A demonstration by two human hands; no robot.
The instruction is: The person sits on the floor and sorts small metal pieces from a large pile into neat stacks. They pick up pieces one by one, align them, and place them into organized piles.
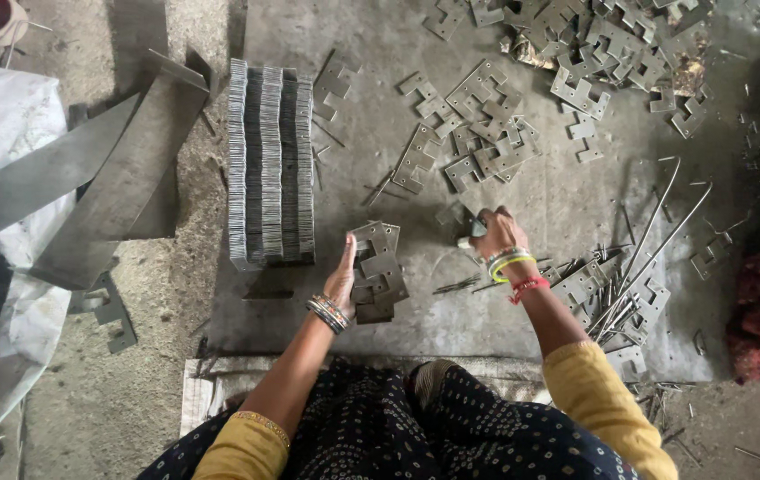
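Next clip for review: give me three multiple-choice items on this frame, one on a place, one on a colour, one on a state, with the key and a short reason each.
1. Where is the neat row of stacked metal plates relative to the left hand?
A. Up and to its left in the picture
B. To the right of the right hand
C. On the person's lap

2. What colour are the person's sleeves?
A. Blue
B. Mustard yellow
C. White

3. What is the right hand doing?
A. Lying flat and empty
B. Resting on the long metal rods
C. Gripping a small metal piece

Key: 1 A, the row stands beyond the left hand, toward the upper left. 2 B, both forearms end in yellow cuffs. 3 C, its fingers are closed around a metal piece on the floor slab.
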